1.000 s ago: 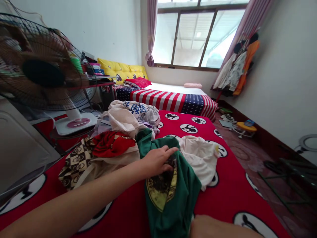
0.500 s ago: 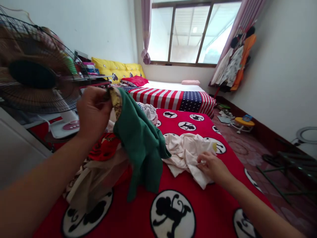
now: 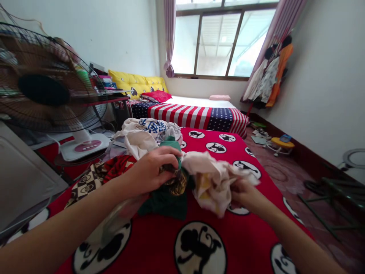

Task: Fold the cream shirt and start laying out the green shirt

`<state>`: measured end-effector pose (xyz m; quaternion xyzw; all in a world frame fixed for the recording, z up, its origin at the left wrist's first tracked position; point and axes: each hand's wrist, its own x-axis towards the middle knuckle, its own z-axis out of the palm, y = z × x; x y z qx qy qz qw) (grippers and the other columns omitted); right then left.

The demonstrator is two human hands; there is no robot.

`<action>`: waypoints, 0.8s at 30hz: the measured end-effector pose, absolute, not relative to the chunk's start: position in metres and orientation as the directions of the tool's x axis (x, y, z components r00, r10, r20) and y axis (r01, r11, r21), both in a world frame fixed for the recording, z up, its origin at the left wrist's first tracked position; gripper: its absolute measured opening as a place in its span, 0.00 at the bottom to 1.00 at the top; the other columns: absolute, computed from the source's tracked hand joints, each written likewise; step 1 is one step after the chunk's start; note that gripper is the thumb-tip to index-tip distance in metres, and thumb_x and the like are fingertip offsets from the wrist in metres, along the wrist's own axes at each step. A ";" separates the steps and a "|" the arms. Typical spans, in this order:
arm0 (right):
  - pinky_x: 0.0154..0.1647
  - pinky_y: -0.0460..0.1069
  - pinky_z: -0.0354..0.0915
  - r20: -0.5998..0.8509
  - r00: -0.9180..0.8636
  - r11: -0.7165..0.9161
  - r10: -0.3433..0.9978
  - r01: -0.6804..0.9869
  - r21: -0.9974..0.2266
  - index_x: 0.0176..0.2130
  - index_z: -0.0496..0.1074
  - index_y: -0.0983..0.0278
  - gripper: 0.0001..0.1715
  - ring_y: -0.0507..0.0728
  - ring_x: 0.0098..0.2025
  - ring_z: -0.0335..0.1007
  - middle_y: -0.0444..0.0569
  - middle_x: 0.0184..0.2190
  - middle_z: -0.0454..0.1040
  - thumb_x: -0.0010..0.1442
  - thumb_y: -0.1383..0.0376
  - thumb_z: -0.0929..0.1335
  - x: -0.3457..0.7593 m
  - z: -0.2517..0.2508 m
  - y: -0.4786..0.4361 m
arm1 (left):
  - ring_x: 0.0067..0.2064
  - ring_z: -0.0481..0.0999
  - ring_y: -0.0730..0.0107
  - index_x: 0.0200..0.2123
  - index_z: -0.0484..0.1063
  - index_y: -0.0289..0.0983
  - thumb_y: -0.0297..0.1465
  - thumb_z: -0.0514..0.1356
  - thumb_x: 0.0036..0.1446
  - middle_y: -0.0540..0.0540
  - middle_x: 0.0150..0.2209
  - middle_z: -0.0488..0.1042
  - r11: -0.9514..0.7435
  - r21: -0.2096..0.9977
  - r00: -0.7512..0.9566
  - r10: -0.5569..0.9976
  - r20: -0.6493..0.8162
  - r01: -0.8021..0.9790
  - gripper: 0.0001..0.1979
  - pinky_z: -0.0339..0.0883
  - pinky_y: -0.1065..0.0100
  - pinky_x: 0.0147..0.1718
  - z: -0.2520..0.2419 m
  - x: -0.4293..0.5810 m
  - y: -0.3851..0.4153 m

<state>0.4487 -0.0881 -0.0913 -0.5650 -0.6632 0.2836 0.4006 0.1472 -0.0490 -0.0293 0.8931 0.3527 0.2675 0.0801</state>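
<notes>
Near the middle of the red bed cover, my left hand (image 3: 155,167) is closed on a green garment (image 3: 165,203) with a gold-and-black patterned trim, which is bunched low under my fingers. To its right, my right hand (image 3: 243,193) grips a crumpled off-white garment (image 3: 209,167) with a yellow patch, blurred by motion. The two garments are side by side, close together. Behind my left wrist lies a heap of clothes: a white piece with blue lettering (image 3: 152,125), a red-and-black one (image 3: 118,167) and a brown checked one (image 3: 87,182).
The red cover (image 3: 154,251) bears white circles with black monkeys. A standing fan (image 3: 42,89) is on the left, by a cluttered table. Beyond lies a second bed with a flag-patterned cover (image 3: 182,116). A green metal frame (image 3: 327,213) and yellow stool (image 3: 282,143) stand right.
My left hand has lowered and moved right with the green garment, bunching it on the bed. My right hand has lifted and crumpled the off-white garment, showing its yellow patch.
</notes>
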 end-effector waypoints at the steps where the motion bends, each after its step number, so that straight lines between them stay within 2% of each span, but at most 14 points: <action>1: 0.12 0.42 0.57 0.105 -0.088 0.135 0.991 0.480 -0.867 0.25 0.73 0.66 0.12 0.49 0.14 0.59 0.40 0.14 0.67 0.52 0.60 0.67 0.450 -0.099 -0.086 | 0.46 0.73 0.63 0.33 0.73 0.40 0.27 0.60 0.52 0.47 0.44 0.75 -0.726 0.366 0.634 0.687 0.354 0.582 0.04 0.65 0.65 0.47 -0.032 0.150 -0.051; 2: 0.13 0.42 0.56 0.060 -0.090 0.092 0.994 0.422 -0.902 0.27 0.74 0.66 0.10 0.48 0.14 0.59 0.40 0.14 0.68 0.51 0.61 0.68 0.452 -0.101 -0.085 | 0.41 0.74 0.65 0.34 0.73 0.40 0.27 0.60 0.52 0.48 0.39 0.76 -0.711 0.377 0.652 0.699 0.294 0.593 0.05 0.66 0.67 0.42 -0.036 0.152 -0.054; 4: 0.18 0.42 0.61 0.129 0.048 0.112 0.991 0.260 -0.959 0.35 0.76 0.65 0.12 0.49 0.19 0.65 0.42 0.21 0.73 0.51 0.60 0.70 0.457 -0.095 -0.083 | 0.36 0.74 0.66 0.35 0.73 0.41 0.29 0.60 0.52 0.49 0.34 0.76 -0.693 0.342 0.670 0.714 0.202 0.635 0.05 0.64 0.69 0.36 -0.043 0.156 -0.058; 6: 0.23 0.43 0.66 0.209 0.203 0.190 0.957 0.107 -0.976 0.38 0.76 0.64 0.16 0.51 0.24 0.69 0.45 0.27 0.76 0.50 0.58 0.72 0.462 -0.081 -0.082 | 0.36 0.75 0.65 0.36 0.73 0.41 0.30 0.61 0.52 0.50 0.33 0.77 -0.695 0.303 0.690 0.709 0.144 0.652 0.06 0.63 0.69 0.34 -0.050 0.160 -0.061; 8: 0.24 0.44 0.67 0.227 0.257 0.233 0.939 0.007 -0.973 0.36 0.77 0.63 0.16 0.51 0.24 0.68 0.45 0.28 0.76 0.46 0.59 0.74 0.463 -0.068 -0.083 | 0.39 0.75 0.64 0.39 0.72 0.41 0.29 0.61 0.52 0.49 0.36 0.76 -0.705 0.317 0.703 0.697 0.143 0.635 0.09 0.64 0.69 0.36 -0.056 0.166 -0.063; 11: 0.24 0.44 0.67 0.191 0.215 0.209 0.958 -0.064 -0.976 0.37 0.77 0.63 0.16 0.50 0.23 0.68 0.46 0.28 0.76 0.46 0.59 0.75 0.454 -0.062 -0.088 | 0.45 0.74 0.62 0.51 0.67 0.42 0.29 0.62 0.52 0.46 0.45 0.74 -0.692 0.394 0.646 0.716 0.264 0.605 0.22 0.65 0.67 0.43 -0.068 0.177 -0.062; 14: 0.27 0.47 0.69 0.158 0.164 0.173 0.974 -0.080 -0.982 0.39 0.77 0.62 0.18 0.53 0.27 0.71 0.48 0.31 0.78 0.49 0.56 0.74 0.436 -0.066 -0.099 | 0.51 0.72 0.58 0.63 0.53 0.43 0.39 0.66 0.49 0.42 0.53 0.69 -0.641 0.488 0.556 0.764 0.329 0.592 0.40 0.65 0.62 0.48 -0.080 0.192 -0.058; 15: 0.28 0.47 0.69 0.159 0.151 0.172 0.976 -0.076 -0.982 0.39 0.77 0.62 0.19 0.54 0.28 0.72 0.48 0.31 0.78 0.50 0.55 0.74 0.430 -0.067 -0.103 | 0.51 0.71 0.56 0.63 0.54 0.42 0.42 0.67 0.47 0.42 0.54 0.69 -0.629 0.508 0.550 0.772 0.318 0.589 0.43 0.66 0.61 0.48 -0.084 0.196 -0.057; 16: 0.28 0.48 0.69 0.164 0.137 0.174 0.977 -0.063 -0.983 0.40 0.77 0.62 0.19 0.55 0.28 0.72 0.48 0.31 0.78 0.50 0.54 0.73 0.425 -0.067 -0.108 | 0.50 0.72 0.55 0.61 0.59 0.41 0.44 0.67 0.46 0.41 0.52 0.70 -0.624 0.518 0.561 0.773 0.296 0.586 0.40 0.66 0.61 0.47 -0.087 0.199 -0.056; 18: 0.29 0.48 0.69 0.175 0.098 0.176 0.980 -0.005 -0.984 0.39 0.78 0.62 0.19 0.56 0.28 0.73 0.49 0.30 0.78 0.51 0.52 0.72 0.421 -0.066 -0.115 | 0.45 0.75 0.56 0.46 0.72 0.40 0.41 0.65 0.50 0.43 0.44 0.75 -0.629 0.522 0.608 0.757 0.241 0.576 0.21 0.67 0.63 0.43 -0.092 0.203 -0.053; 19: 0.28 0.48 0.69 0.179 0.078 0.176 0.981 0.045 -0.983 0.37 0.78 0.62 0.18 0.56 0.28 0.73 0.49 0.29 0.78 0.52 0.52 0.72 0.423 -0.065 -0.117 | 0.42 0.75 0.58 0.38 0.75 0.39 0.38 0.63 0.52 0.45 0.39 0.76 -0.628 0.532 0.619 0.752 0.226 0.568 0.12 0.67 0.64 0.41 -0.093 0.202 -0.051; 20: 0.29 0.48 0.69 0.188 0.074 0.180 0.979 0.104 -0.978 0.36 0.79 0.62 0.18 0.56 0.29 0.73 0.49 0.29 0.78 0.52 0.52 0.72 0.428 -0.063 -0.118 | 0.39 0.76 0.59 0.32 0.75 0.38 0.36 0.61 0.53 0.45 0.35 0.77 -0.617 0.558 0.615 0.756 0.225 0.555 0.08 0.68 0.65 0.39 -0.093 0.199 -0.049; 22: 0.30 0.47 0.69 0.241 0.178 0.201 0.954 0.218 -0.955 0.35 0.79 0.62 0.15 0.56 0.30 0.73 0.48 0.28 0.78 0.51 0.54 0.72 0.445 -0.062 -0.115 | 0.39 0.76 0.60 0.31 0.75 0.37 0.36 0.59 0.55 0.46 0.34 0.77 -0.558 0.662 0.530 0.802 0.275 0.501 0.09 0.68 0.65 0.39 -0.089 0.188 -0.042; 24: 0.29 0.44 0.68 0.320 0.386 0.231 0.865 0.260 -0.938 0.33 0.78 0.62 0.12 0.53 0.27 0.70 0.45 0.25 0.75 0.51 0.56 0.72 0.467 -0.066 -0.108 | 0.40 0.76 0.58 0.37 0.75 0.37 0.40 0.58 0.55 0.45 0.35 0.78 -0.435 0.815 0.340 0.886 0.314 0.382 0.13 0.69 0.63 0.40 -0.077 0.169 -0.030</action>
